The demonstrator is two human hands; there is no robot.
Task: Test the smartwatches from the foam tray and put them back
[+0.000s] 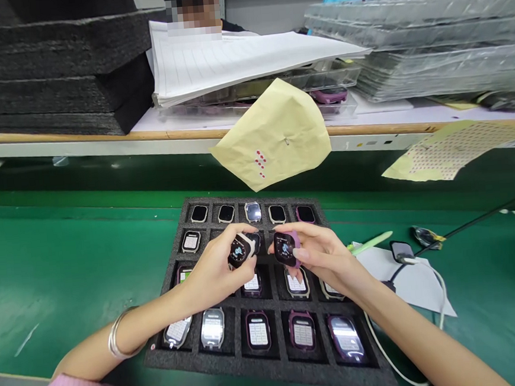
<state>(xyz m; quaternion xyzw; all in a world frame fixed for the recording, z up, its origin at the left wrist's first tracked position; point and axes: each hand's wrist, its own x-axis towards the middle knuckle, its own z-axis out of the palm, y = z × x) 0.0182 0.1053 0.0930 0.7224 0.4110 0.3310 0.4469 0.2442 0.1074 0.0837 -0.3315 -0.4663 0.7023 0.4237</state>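
Note:
My left hand [218,264] grips a small watch body with a white case and dark screen [240,249]. My right hand [318,253] grips a second watch body with a purple case [285,249]. Both are held side by side, a little above a black foam tray [271,364] on the green belt. The tray's cells hold several more watch bodies, some with lit screens, such as one in the front row [258,331]. A silver bangle [115,335] sits on my left wrist.
A yellow sticker sheet [275,135] hangs over the bench edge, another [454,149] lies at right. A green pen [371,242], white paper [418,284] and a cabled device [402,251] lie right of the tray. Black foam stacks [51,66], papers and plastic trays [428,43] fill the shelf. A person sits behind.

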